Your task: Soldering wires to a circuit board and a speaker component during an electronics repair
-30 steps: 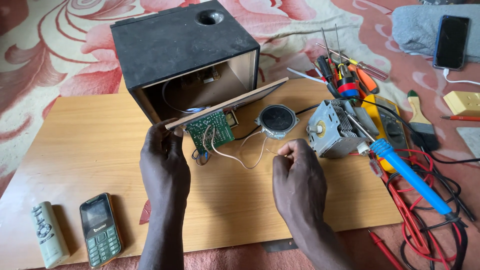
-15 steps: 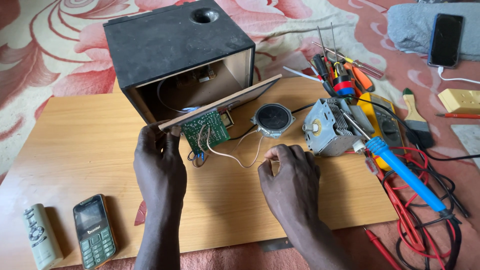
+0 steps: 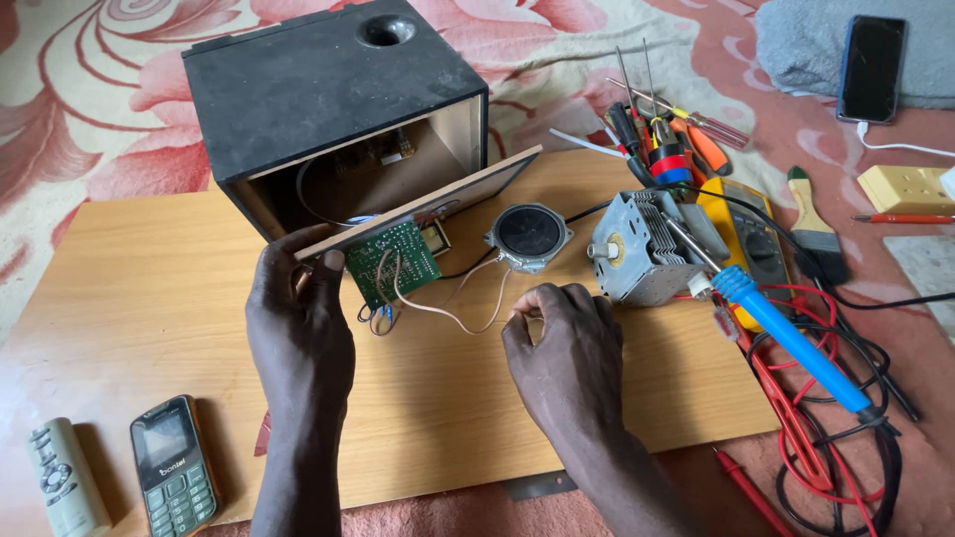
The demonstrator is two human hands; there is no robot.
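A black speaker box lies open on the wooden board. My left hand grips the near end of its detached wooden panel, which carries a green circuit board on its underside. My right hand pinches a thin pale wire that loops from the circuit board. A small round speaker lies just behind that hand, joined to the board by wires.
A grey metal motor block and a blue-handled soldering iron lie at the right with red and black leads. Behind are screwdrivers, a yellow meter, a paintbrush and a smartphone. A keypad phone and remote lie near left.
The view has shifted slightly. My right hand has moved a little left and down along the wire. My left hand keeps its hold on the panel.
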